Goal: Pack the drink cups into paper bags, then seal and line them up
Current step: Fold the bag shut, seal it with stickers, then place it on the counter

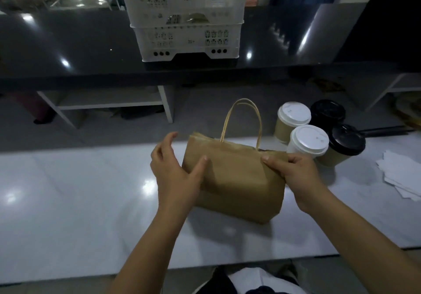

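Observation:
A brown paper bag [237,180] with twine handles stands on the white table [68,202], its top nearly closed. My right hand [293,170] pinches the bag's upper right corner, thumb on the front face. My left hand [175,168] is at the bag's left side, its thumb touching the front face and its fingers spread loosely behind the left edge. To the right of the bag stand several paper cups: two with white lids [294,112] [309,140] and two with black lids [328,111] [347,139]. What the bag holds is hidden.
A stack of white paper sheets [403,175] lies at the table's right edge. Beyond the table runs a dark glossy counter [68,43] carrying stacked white plastic crates [186,20]. White shelf frames [109,104] sit below the counter.

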